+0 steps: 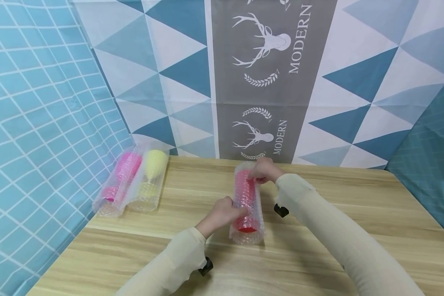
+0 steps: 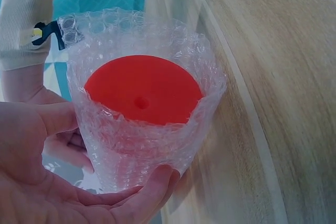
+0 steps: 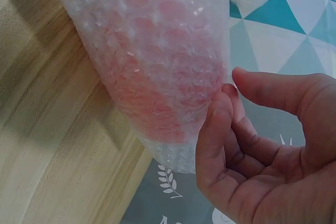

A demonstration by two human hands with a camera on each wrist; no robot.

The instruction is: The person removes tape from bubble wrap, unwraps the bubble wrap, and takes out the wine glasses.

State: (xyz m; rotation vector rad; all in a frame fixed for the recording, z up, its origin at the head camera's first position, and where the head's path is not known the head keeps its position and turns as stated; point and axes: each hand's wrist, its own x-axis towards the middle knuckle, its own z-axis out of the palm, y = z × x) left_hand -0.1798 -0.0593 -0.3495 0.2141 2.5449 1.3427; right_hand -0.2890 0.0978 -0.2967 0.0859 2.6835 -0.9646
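A red object in bubble wrap (image 1: 247,193) lies lengthwise on the table; the wrap hides its full shape. In the left wrist view, its flat round red end (image 2: 144,88) with a small central dimple shows through the wrap's open mouth. My left hand (image 1: 223,214) grips the near part, thumb and fingers on either side of the wrap (image 2: 142,150). At the far end, my right hand (image 1: 265,169) touches the wrap's right side. In the right wrist view, its loosely bent fingers (image 3: 214,124) rest against the wrap, while the thumb stands slightly apart.
Two more bubble-wrapped items, one pink (image 1: 126,172) and one yellow (image 1: 151,176), lie side by side at the wooden table's (image 1: 192,176) back left. A patterned cloth (image 1: 185,74) hangs behind the table, and a blue checked cloth (image 1: 40,102) borders its left.
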